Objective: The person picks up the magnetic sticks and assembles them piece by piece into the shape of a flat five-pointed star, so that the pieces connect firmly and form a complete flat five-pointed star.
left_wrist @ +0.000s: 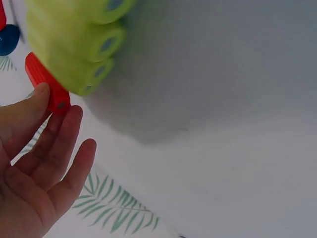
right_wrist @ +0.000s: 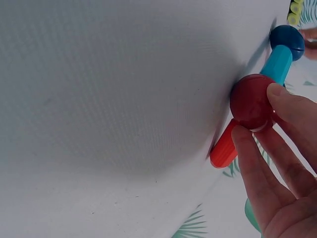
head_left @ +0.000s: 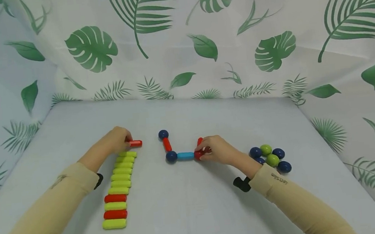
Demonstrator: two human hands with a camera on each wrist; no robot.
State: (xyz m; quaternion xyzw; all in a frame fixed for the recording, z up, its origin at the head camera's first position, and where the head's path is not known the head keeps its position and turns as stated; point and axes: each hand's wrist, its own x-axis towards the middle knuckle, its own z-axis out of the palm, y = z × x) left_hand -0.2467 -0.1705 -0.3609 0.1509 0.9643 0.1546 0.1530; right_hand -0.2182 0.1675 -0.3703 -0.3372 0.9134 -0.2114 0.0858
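Observation:
At the far end of the stick row, my left hand point(head_left: 116, 139) pinches a red stick point(head_left: 136, 143) between thumb and fingers. In the left wrist view that red stick point(left_wrist: 47, 82) lies against the yellow-green sticks point(left_wrist: 74, 39). My right hand point(head_left: 218, 149) grips a red ball point(right_wrist: 251, 101) with thumb and fingertips. From this ball a red stick point(right_wrist: 226, 146) points away and a light blue stick point(head_left: 186, 156) runs left to a dark blue ball point(head_left: 171, 156). Another red stick point(head_left: 167, 144) joins that ball to a farther dark blue ball point(head_left: 163, 134).
A row of yellow-green sticks point(head_left: 121, 184), with a red stick point(head_left: 115, 198) and another red stick point(head_left: 115, 214) among them, lies on the white table point(head_left: 183, 215) at left. Several dark blue and green balls point(head_left: 272, 160) cluster right of my right hand. Leaf-print cloth point(head_left: 169, 66) stands behind.

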